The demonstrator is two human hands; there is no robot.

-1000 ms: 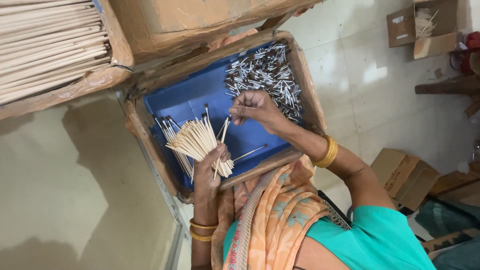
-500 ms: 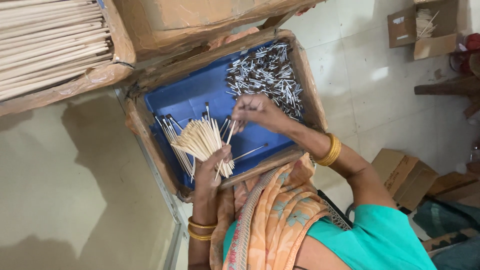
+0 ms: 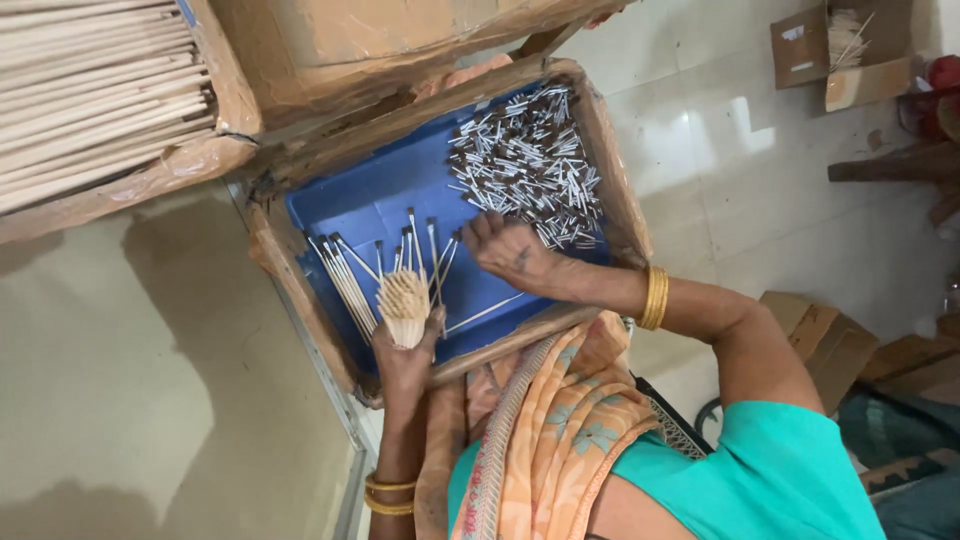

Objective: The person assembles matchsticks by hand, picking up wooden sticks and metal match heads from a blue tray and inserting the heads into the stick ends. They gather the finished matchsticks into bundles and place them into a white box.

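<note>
While our left hand grips a tight bundle of thin wooden sticks upright over the blue tray, our right hand reaches beside it. Its fingers curl onto the heap of small metal-capped tips; whether they pinch one we cannot tell.

a pale tiled floor carries a cardboard-edged blue tray, small cardboard boxes and a larger box of sticks.

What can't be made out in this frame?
Head view: fingertips of the right hand curl out of sight, so any grip on the metal-tipped pieces is unclear.
Bundle of sticks: lower ends hidden inside left hand.
Box of long sticks: cut off by top-left edge.
</note>
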